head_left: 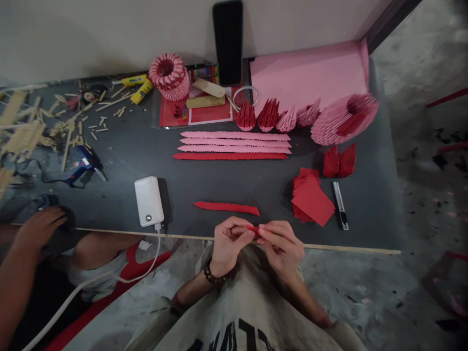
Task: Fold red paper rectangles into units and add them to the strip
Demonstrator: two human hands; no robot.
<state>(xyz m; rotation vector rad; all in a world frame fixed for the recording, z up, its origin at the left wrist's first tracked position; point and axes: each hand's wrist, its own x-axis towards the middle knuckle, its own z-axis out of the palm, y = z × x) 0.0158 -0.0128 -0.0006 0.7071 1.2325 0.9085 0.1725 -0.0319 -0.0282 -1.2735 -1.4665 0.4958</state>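
Observation:
Over the table's front edge, my left hand (232, 241) and my right hand (280, 243) meet with a small piece of red paper (253, 228) pinched between their fingertips. A dark bead bracelet circles my left wrist. Just beyond my hands lies a short red folded-paper strip (226, 208). Farther back, a long red strip (230, 156) rests beside several pink strips (236, 142). To the right of my hands sits a stack of red paper cards (313, 200), and two red folded clusters (339, 161) stand behind it.
A white power bank (149, 201) with a cable stands left, near a blue glue gun (83, 165) and wood scraps. A cutter knife (341, 205) lies right. Pink paper models (343, 119) and a phone (228, 44) are at the back. Another person's hand (42, 226) is at far left.

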